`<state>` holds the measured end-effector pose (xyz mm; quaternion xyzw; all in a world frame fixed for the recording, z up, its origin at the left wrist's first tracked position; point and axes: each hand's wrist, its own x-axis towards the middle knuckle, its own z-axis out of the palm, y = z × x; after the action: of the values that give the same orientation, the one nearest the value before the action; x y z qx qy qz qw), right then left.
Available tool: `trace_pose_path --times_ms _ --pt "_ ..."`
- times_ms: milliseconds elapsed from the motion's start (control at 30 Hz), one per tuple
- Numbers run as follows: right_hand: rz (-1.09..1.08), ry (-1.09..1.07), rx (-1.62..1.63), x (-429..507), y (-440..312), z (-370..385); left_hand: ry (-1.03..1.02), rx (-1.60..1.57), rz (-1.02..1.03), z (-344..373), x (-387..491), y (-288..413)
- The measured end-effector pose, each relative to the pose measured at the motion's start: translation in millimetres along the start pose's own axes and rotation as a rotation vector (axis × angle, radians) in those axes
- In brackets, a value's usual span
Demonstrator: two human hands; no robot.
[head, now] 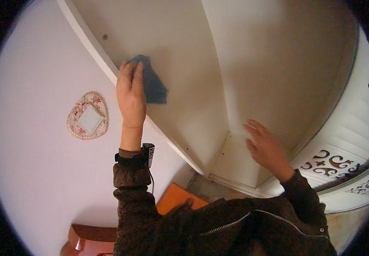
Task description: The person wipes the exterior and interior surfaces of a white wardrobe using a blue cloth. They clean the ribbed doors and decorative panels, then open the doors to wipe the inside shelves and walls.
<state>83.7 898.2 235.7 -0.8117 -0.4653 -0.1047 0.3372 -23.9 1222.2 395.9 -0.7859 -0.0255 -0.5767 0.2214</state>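
Note:
My left hand (131, 92) is raised over the front edge of a cabinet's pale side panel (184, 64). Under its fingers a dark teal cloth (155, 88) lies against the inner face of that panel, its loose part hanging out to the right. Inside the cabinet, my right hand (266, 150) has its fingers spread, slightly blurred, near the back corner and the bottom board (229, 160). Nothing shows in it. A black strap with a small device (148, 155) is around my left wrist.
On the lilac wall at left is a light switch (90, 120) with a floral, beaded surround. A white door (334, 163) with cut-out scrollwork stands at right. An orange board or box (181, 198) is below the cabinet, and glossy reddish-brown furniture (91, 240) at lower left.

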Motion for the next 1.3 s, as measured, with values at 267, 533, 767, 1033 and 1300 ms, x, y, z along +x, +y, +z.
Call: trace_pose_path --times_ms 267,533,767,1033,1300 --pt "-0.578 0.37 0.707 199 -129 86 -0.097 0.209 0.015 16 4 -20" --pt "-0.639 0.497 1.177 264 -172 121 -0.19 0.29 0.07 13 18 -14" --pt "-0.724 0.547 1.098 275 -184 139 -0.174 0.113 0.083 19 -2 -39" --pt "-0.842 0.547 0.489 356 -168 132 0.054 -0.001 0.039 31 3 -35" --pt "-0.501 0.973 0.454 483 -124 47 0.022 0.235 -0.053 38 12 -15"
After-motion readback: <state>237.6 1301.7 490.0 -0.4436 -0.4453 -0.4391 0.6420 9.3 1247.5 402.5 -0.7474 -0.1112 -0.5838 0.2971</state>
